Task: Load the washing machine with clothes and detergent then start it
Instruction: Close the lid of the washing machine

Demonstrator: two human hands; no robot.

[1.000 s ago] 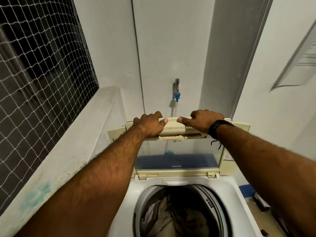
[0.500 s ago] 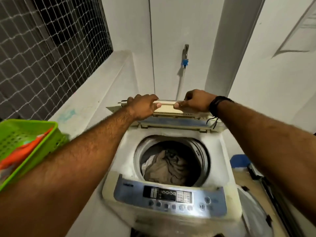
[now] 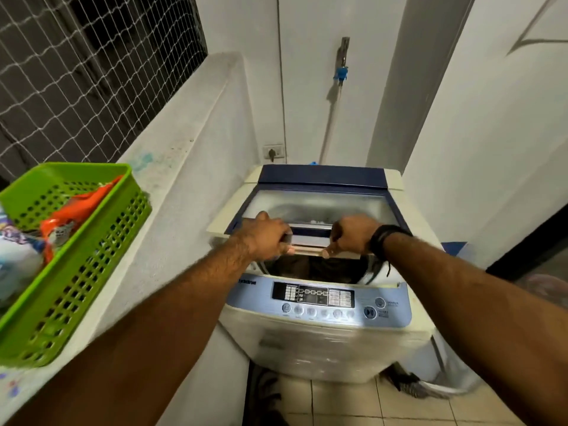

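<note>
From the head view, the washing machine (image 3: 319, 305) stood in the corner, its lid (image 3: 319, 207) nearly down over a dark drum. The left hand (image 3: 266, 236) and right hand (image 3: 353, 235) curled round the lid's front edge. A green basket (image 3: 76, 241) of packets sat on the ledge (image 3: 172, 167).

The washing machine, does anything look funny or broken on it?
Nothing looks broken or spilled. The washing machine stands straight, and both hands grip the front edge of its lid, which is only partly down, so the dark tub opening shows beneath.
</note>
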